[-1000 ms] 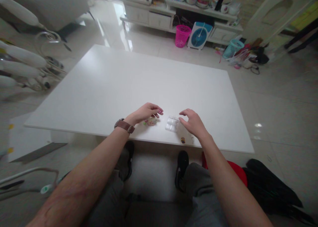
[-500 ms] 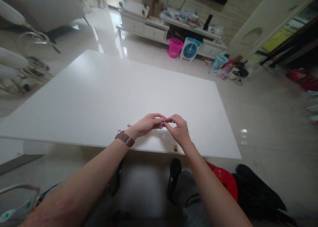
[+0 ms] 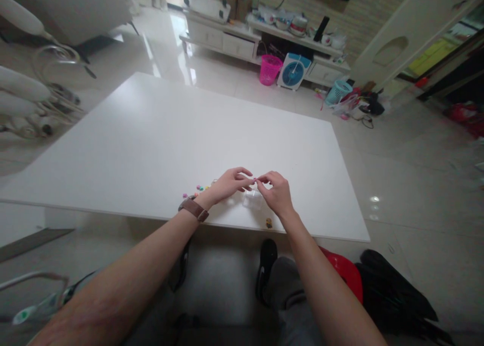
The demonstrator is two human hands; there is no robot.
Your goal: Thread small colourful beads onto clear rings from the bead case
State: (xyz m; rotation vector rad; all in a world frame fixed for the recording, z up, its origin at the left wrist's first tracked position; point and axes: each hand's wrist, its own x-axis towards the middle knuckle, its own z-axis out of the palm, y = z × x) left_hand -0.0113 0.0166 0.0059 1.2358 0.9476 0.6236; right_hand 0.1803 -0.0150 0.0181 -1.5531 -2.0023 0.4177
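Head view: the glossy white rectangular tabletop (image 3: pixel 212 129) has its near edge just short of the hands, and its surface stretches well beyond them to the far and left edges. A small pink piece (image 3: pixel 254 180) is between the two hands' fingertips, beside the transparent plastic box (image 3: pixel 251 200); it is too small to tell where it points or its long axis. The right hand (image 3: pixel 279 192) has its grip pinched nearly closed on it. The left hand (image 3: pixel 229 184) has slightly parted fingers, tips at the piece (whether they clasp it, I cannot tell). A small yellow-and-dark figure (image 3: pixel 268 223) lies by the near edge, long axis roughly near to far.
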